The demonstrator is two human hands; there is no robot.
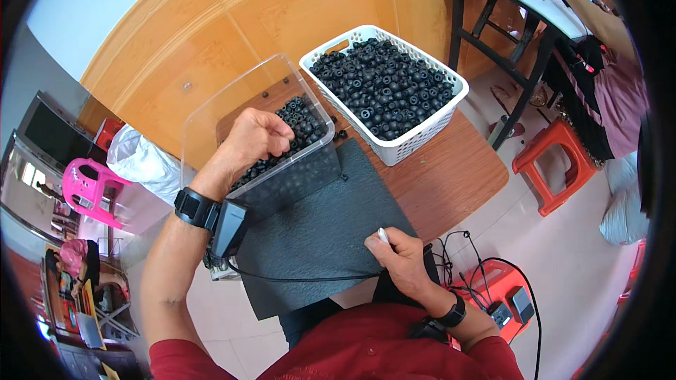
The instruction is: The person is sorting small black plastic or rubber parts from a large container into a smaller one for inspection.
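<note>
My left hand is over the clear plastic bin, its thumb and fingers closed together. Whatever sits between those fingertips is too small or hidden to make out. Small black ring-shaped parts lie heaped inside the bin, with a few loose ones beside it. Above the right side of the dark mat, my right hand is closed around a slim object with a white rounded end; the rest of it is hidden by the fingers. A black cable crosses the mat toward that hand.
A white perforated basket full of black parts stands on the brown wooden tabletop. Red stools are on the right, one carrying cables and black boxes. Another person's arm reaches over a table at the upper right.
</note>
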